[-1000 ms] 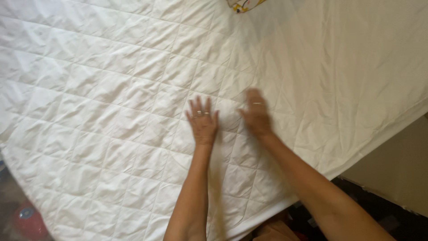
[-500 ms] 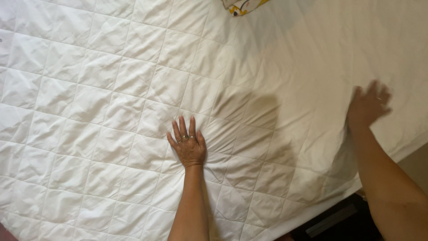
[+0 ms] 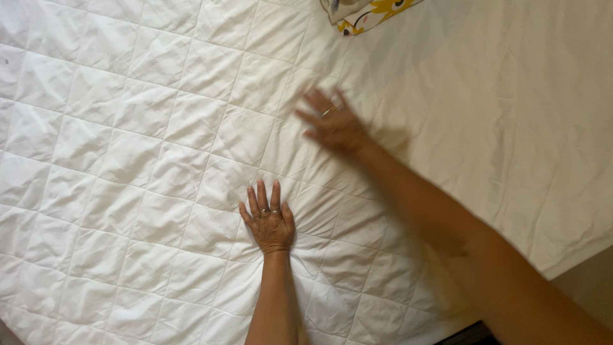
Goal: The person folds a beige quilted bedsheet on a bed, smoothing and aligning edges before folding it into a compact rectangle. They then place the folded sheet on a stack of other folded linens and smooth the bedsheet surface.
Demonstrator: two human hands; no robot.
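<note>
A white quilted mattress cover point(image 3: 128, 147) fills most of the head view. My left hand point(image 3: 268, 220) lies flat on it, palm down, fingers together, with rings on two fingers. My right hand point(image 3: 332, 124) is flat on the cover farther up and to the right, fingers spread, a ring on one finger, and it is blurred by motion. A smooth white sheet point(image 3: 511, 108) covers the right part of the bed. Neither hand holds anything.
A piece of fabric with a yellow flower print point(image 3: 367, 9) pokes in at the top edge. The bed's edge point(image 3: 568, 268) runs along the lower right, with beige floor beyond it and a dark strip at the bottom.
My right hand has swept from the far right of the bed back to the left and up across the cover. My left hand has stayed pressed flat.
</note>
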